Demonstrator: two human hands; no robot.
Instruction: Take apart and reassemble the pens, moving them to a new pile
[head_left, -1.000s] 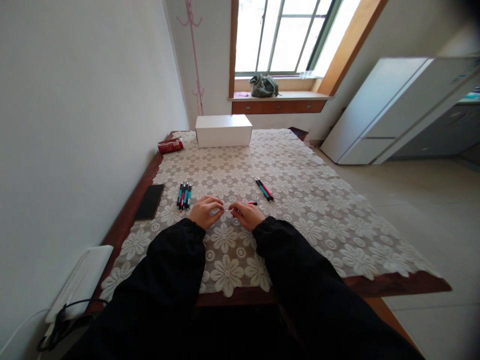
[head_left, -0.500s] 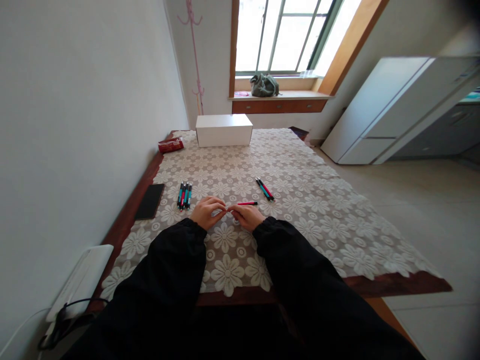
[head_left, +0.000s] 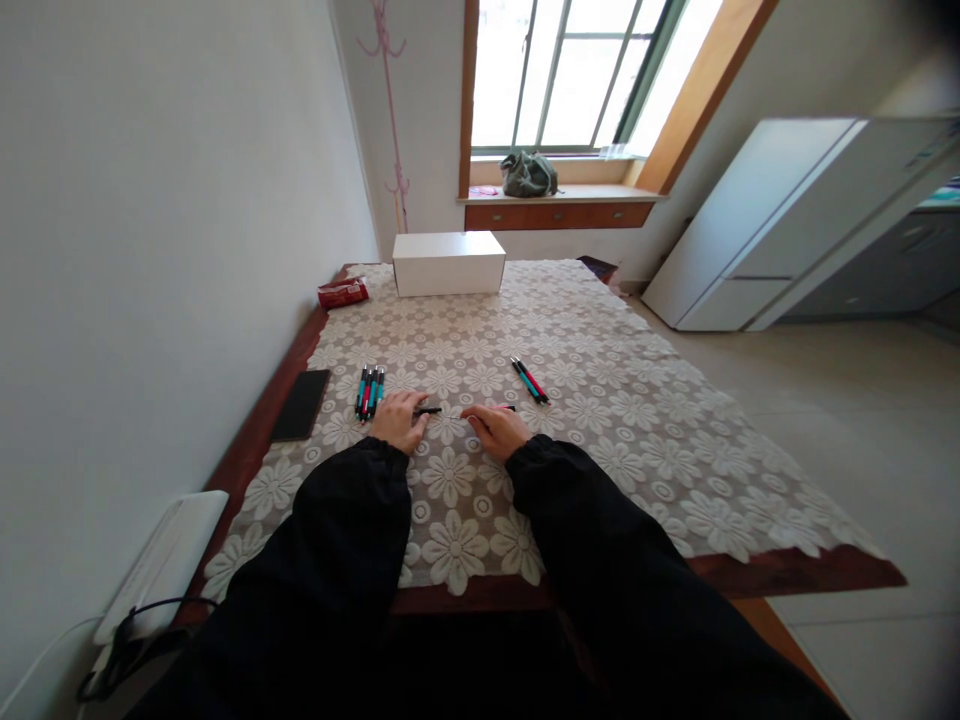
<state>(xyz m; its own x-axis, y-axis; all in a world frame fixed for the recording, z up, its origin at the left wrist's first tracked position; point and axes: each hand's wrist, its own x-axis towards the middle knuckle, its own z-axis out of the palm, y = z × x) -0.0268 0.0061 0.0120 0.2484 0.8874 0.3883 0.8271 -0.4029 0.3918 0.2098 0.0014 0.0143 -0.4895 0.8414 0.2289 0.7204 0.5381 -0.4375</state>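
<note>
My left hand [head_left: 397,420] is closed around a black pen piece [head_left: 430,410], whose end sticks out past the fingertips toward the right. Facing it, my right hand [head_left: 496,432] pinches a thin, pale, stick-like piece [head_left: 454,416], too small to make out clearly. A short gap separates the two pieces. Just behind the right fingers lies a red and black pen part [head_left: 507,407], partly hidden by that hand. Several pens [head_left: 369,392] in black, teal and red lie side by side left of my left hand. Two more pens [head_left: 530,380] rest beyond my right hand.
A floral lace tablecloth [head_left: 454,545] covers the wooden table. At the left edge lies a dark flat object [head_left: 301,405], with a red packet [head_left: 343,292] farther back. A white box [head_left: 448,265] stands at the far end. A white power strip [head_left: 161,560] is at lower left.
My hands have drawn apart from touching fingertips. The left one moved left, and the black pen piece and thin pale piece now show between them. The red pen part is more covered.
</note>
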